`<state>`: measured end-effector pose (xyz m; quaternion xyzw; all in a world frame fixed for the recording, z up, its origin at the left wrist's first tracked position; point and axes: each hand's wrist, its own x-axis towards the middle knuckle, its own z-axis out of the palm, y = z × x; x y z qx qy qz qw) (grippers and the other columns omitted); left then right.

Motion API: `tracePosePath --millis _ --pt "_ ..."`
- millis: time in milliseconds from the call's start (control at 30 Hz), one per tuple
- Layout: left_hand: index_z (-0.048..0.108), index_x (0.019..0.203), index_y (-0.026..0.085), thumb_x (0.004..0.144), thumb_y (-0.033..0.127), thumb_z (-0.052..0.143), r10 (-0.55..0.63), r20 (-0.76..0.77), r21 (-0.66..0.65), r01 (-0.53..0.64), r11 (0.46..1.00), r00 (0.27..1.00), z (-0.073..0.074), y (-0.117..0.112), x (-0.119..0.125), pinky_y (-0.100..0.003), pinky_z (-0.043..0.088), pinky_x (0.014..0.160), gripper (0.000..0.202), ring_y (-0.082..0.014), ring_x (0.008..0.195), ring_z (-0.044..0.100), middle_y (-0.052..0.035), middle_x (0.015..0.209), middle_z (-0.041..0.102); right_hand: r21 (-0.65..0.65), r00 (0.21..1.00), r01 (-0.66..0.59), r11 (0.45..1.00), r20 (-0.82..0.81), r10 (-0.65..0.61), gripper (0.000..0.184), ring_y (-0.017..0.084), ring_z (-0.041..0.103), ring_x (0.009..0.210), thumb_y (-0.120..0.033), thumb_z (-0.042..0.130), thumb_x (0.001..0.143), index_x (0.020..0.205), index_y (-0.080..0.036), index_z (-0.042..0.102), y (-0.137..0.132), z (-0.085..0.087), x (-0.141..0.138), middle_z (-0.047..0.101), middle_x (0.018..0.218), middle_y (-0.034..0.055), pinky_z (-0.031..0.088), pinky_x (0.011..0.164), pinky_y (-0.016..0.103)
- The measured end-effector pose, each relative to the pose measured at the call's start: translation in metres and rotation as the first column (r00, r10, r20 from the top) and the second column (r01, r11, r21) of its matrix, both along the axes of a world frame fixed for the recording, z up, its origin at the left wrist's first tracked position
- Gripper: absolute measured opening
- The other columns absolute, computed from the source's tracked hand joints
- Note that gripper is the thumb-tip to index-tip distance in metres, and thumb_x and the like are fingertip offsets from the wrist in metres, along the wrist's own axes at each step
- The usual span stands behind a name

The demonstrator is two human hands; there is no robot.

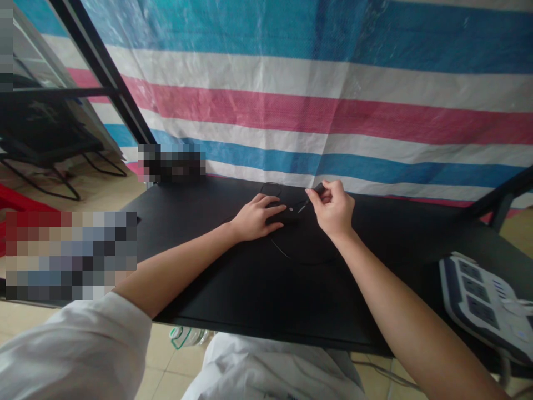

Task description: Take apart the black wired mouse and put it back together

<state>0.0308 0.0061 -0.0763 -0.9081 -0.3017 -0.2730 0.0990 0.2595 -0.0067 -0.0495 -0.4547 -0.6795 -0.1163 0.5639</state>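
My left hand (254, 218) lies over a small black device (288, 216) on the black tabletop (216, 289), with its fingers wrapped across the device's near end. A small pale round port or mark shows on the device's top. My right hand (331, 208) pinches a small black plug (318, 189), and the plug's thin metal tip (302, 206) points at the device, a little apart from it. A thin black cable (291, 255) loops across the table around both hands, and part of it is hidden under them.
A white and navy power strip (478, 300) lies at the table's right end. Behind the table hangs a blue, white and pink striped tarp (316, 105). A black metal frame (108, 78) stands at the back left, and a pixelated dark object (172, 165) sits at the far edge.
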Motion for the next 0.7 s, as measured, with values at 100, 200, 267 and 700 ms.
tracePosePath --millis 100,200,267,700 --pt "0.066 0.125 0.018 0.088 0.046 0.059 0.007 -0.001 -0.005 -0.007 1.0 1.0 -0.0004 -0.0002 0.0002 -0.047 0.052 0.094 0.047 -0.0302 0.109 0.058 -0.0158 0.124 0.061 0.008 1.0 0.004 1.0 -0.015 -0.004 0.031 0.016 0.061 0.057 -0.051 0.064 0.084 0.088 -0.021 0.055 0.0002 -0.0005 0.0019 0.059 0.062 -0.0018 0.053 0.06 0.029" --pt "0.066 0.124 0.018 0.088 0.046 0.059 0.007 0.001 0.0 -0.007 1.0 1.0 -0.0005 -0.0002 0.0004 -0.047 0.052 0.094 0.047 -0.0301 0.108 0.058 -0.0157 0.124 0.061 0.0 0.999 -0.038 0.999 -0.014 0.038 0.031 0.015 0.061 0.055 -0.051 0.061 0.086 0.092 -0.021 0.055 -0.0017 -0.0013 0.0023 0.066 0.073 0.0022 0.052 0.054 0.028" --pt "0.066 0.125 0.018 0.088 0.047 0.058 0.006 0.002 0.006 -0.006 1.0 1.0 -0.0006 -0.0001 0.0005 -0.047 0.052 0.094 0.047 -0.0302 0.108 0.058 -0.0157 0.124 0.061 -0.026 0.994 -0.111 0.993 -0.016 0.111 0.027 0.013 0.061 0.054 -0.045 0.055 0.09 0.1 -0.02 0.055 -0.0038 -0.0014 0.0013 0.07 0.085 0.0064 0.05 0.049 0.026" --pt "0.064 0.127 0.02 0.088 0.047 0.059 -0.011 -0.016 -0.037 0.01 0.999 1.0 -0.0001 -0.0011 0.0011 -0.047 0.052 0.095 0.048 -0.0294 0.11 0.058 -0.0151 0.126 0.06 -0.065 0.984 -0.051 0.997 -0.175 0.039 0.034 0.013 0.06 0.054 -0.045 0.069 0.08 0.095 -0.022 0.049 0.001 -0.0027 0.0006 0.059 0.063 -0.005 0.052 0.058 0.028"
